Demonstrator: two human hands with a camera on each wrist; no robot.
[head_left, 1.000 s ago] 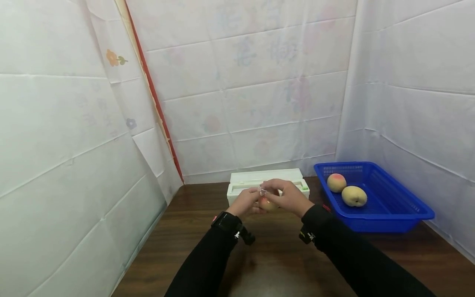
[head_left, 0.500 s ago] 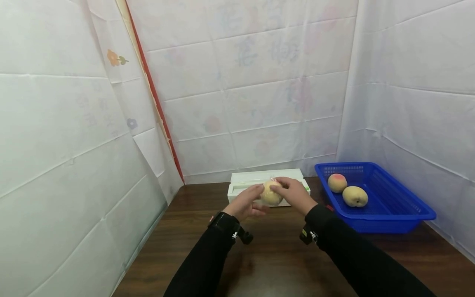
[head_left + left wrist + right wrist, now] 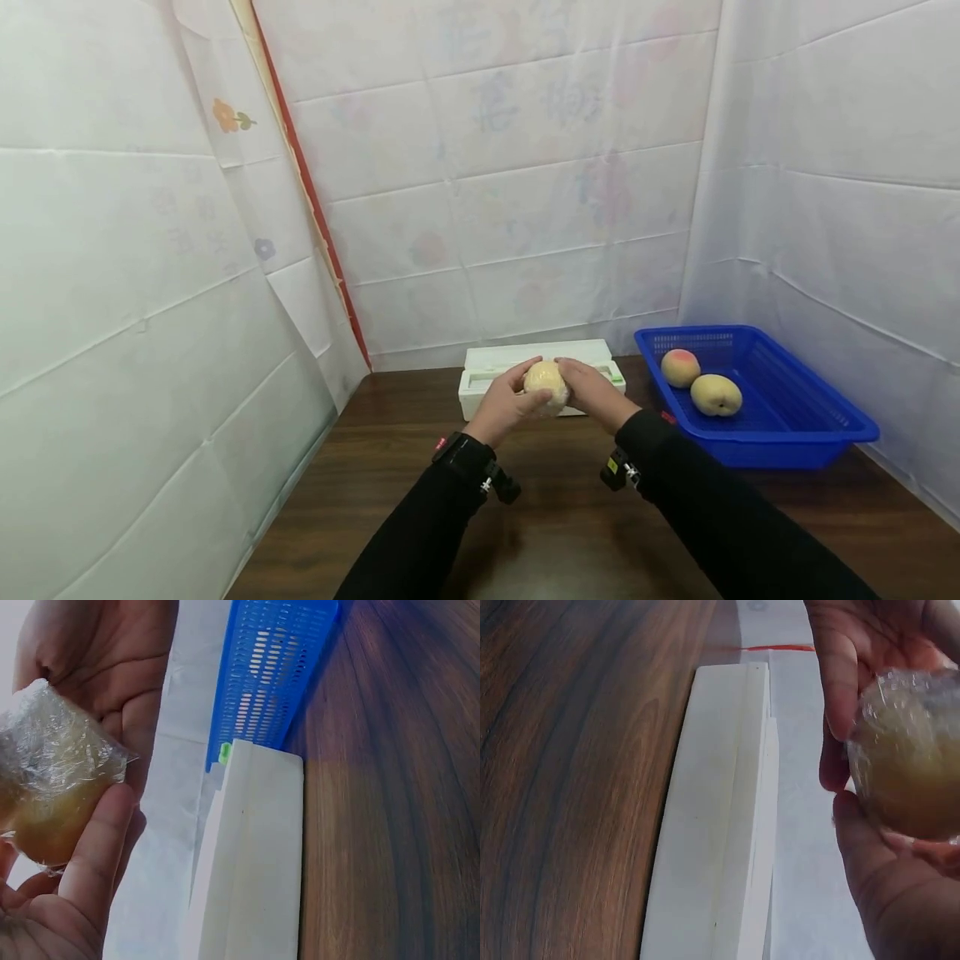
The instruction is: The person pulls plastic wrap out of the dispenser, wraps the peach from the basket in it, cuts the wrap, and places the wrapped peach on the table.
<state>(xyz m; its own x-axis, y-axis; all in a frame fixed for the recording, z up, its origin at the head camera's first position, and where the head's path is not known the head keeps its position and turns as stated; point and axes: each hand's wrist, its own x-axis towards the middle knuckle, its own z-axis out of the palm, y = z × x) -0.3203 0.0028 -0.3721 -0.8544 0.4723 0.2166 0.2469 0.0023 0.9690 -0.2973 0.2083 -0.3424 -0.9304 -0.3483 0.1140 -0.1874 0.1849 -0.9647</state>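
Note:
Both hands hold a pale yellow peach (image 3: 546, 382) wrapped in clear cling film (image 3: 64, 742), raised above the table. My left hand (image 3: 501, 407) grips it from the left, fingers and thumb curled round its side. From the right, my right hand (image 3: 594, 393) holds it with bent fingers. In the right wrist view the film fits closely round the fruit (image 3: 915, 769), with creases on top. The left wrist view shows a loose, crinkled corner of film. Just behind the hands stands a long white box (image 3: 474, 398) with its lid raised.
At the right is a blue plastic basket (image 3: 795, 437). In it lie a pink-tinged peach (image 3: 680, 368) and a yellow one (image 3: 716, 395). A green piece (image 3: 617, 380) sits at the box's right end. White sheeting (image 3: 525, 208) encloses the brown wooden table (image 3: 405, 467).
The peach has been turned, its pink side now out of sight, and lifted slightly. My left fingers, loose half a second ago, have closed round it. The basket and box stay put.

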